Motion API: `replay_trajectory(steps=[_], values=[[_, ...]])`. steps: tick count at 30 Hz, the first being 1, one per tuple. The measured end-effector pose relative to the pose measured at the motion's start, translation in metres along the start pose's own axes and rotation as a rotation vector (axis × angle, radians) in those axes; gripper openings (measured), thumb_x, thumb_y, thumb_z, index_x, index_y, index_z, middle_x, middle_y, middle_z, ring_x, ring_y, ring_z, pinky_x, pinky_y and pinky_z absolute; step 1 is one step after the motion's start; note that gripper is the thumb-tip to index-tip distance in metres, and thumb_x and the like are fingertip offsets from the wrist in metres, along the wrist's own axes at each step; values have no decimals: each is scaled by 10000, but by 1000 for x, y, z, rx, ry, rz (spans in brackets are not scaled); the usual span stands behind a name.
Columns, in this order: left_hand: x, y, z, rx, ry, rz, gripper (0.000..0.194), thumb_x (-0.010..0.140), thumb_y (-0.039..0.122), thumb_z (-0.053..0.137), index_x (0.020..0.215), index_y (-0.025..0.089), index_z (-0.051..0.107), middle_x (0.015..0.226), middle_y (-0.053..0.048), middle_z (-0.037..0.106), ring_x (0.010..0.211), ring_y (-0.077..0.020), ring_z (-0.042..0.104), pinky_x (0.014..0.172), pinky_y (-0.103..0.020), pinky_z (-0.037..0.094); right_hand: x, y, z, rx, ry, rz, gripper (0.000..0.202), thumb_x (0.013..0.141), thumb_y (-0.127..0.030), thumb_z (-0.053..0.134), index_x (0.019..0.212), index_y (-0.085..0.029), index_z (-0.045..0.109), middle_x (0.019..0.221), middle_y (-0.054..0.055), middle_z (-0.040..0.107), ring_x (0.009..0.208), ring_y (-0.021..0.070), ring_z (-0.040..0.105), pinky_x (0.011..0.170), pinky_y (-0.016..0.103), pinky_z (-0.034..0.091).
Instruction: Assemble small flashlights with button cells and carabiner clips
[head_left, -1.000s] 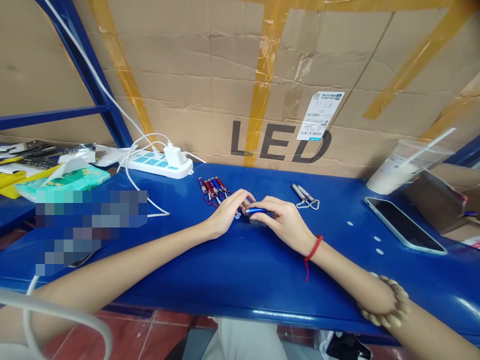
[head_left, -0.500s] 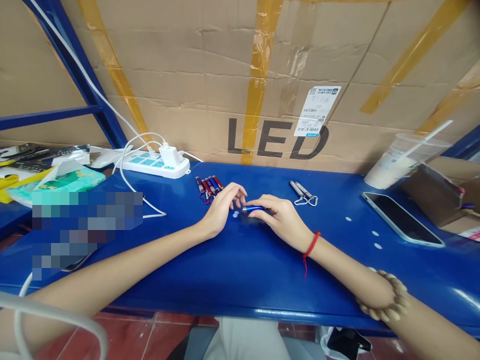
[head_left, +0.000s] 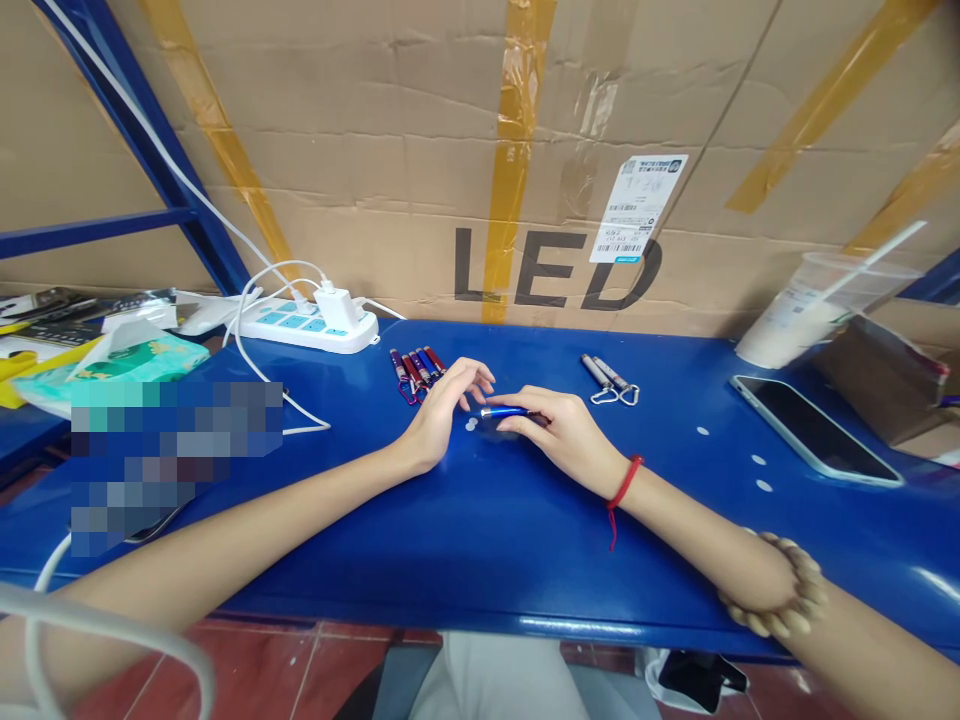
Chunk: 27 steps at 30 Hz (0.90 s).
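My right hand (head_left: pixel 562 430) pinches a blue keychain flashlight (head_left: pixel 504 411) between thumb and fingers, its bright metal end pointing left, just above the table. Facing that end, my left hand (head_left: pixel 448 408) rests on its outer edge, fingers curved but apart and nothing visible in the palm. Small round clear discs (head_left: pixel 471 425) lie on the table between the two hands. Beyond my left hand is a row of several red, blue and purple keychain flashlights (head_left: pixel 416 368) with carabiner clips. Two silver keychain flashlights (head_left: pixel 606 374) lie farther right.
A white power strip (head_left: pixel 300 325) with cables stands at the back left, near a green tissue pack (head_left: pixel 161 355). To the right are a phone (head_left: pixel 817 430), a plastic cup with a straw (head_left: pixel 787 315) and several loose discs (head_left: pixel 759 460). A large cardboard box (head_left: pixel 375 150) backs the blue table (head_left: pixel 420 540).
The camera view has shifted slightly. The flashlight's metal end sits a little farther left, toward my left fingers; both hands keep nearly the same pose.
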<state>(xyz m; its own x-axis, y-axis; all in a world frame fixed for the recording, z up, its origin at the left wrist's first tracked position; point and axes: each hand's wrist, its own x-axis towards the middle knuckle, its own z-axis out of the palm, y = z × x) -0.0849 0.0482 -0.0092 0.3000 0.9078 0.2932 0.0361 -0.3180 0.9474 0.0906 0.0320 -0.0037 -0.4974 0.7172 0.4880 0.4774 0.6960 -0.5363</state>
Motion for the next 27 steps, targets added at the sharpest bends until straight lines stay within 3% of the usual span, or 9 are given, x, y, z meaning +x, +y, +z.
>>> replay_trajectory(steps=[8, 13, 27], values=[[0, -3, -3, 47, -88, 31, 426, 883, 360, 203, 982, 192, 581, 1021, -46, 611, 898, -198, 551, 758, -314, 400, 0, -1, -1, 2, -8, 16, 164, 839, -277, 607, 965, -215, 691, 934, 17, 685, 854, 157, 628, 756, 240, 459], [-1, -2, -3, 72, -86, 7, 433, 883, 361, 200, 986, 191, 586, 1042, -48, 612, 949, -210, 545, 803, -331, 403, -2, 1, -1, -78, 24, 46, 173, 786, -346, 661, 895, -223, 715, 840, 20, 676, 755, 155, 612, 648, 232, 444], [-2, 3, 2, 52, -60, -24, 415, 883, 395, 237, 925, 185, 592, 1000, -53, 618, 926, -204, 555, 788, -323, 407, -1, -1, -2, -37, 73, -1, 192, 779, -344, 660, 881, -190, 717, 795, 19, 675, 679, 135, 599, 636, 231, 435]])
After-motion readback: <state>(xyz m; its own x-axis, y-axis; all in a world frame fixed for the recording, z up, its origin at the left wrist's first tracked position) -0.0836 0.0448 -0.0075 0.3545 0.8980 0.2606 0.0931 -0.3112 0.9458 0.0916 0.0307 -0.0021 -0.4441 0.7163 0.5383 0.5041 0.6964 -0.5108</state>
